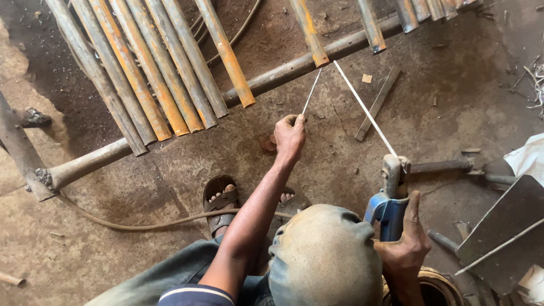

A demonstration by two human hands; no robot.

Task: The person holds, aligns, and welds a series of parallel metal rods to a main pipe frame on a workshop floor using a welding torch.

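Observation:
My left hand reaches forward and pinches a thin bare metal rod, whose far tip points at the end of a rusty pipe lying across a long grey pipe. My right hand grips the blue handle of a welding electrode holder. A long white electrode is clamped in it, and its tip comes close to the same pipe end. The two rods meet in a narrow V at that joint.
Several rusty pipes lie side by side across the long pipe on the dirt floor. A flat metal strip lies beyond the electrode. A cable runs past my sandalled feet. A grey metal plate stands at the right.

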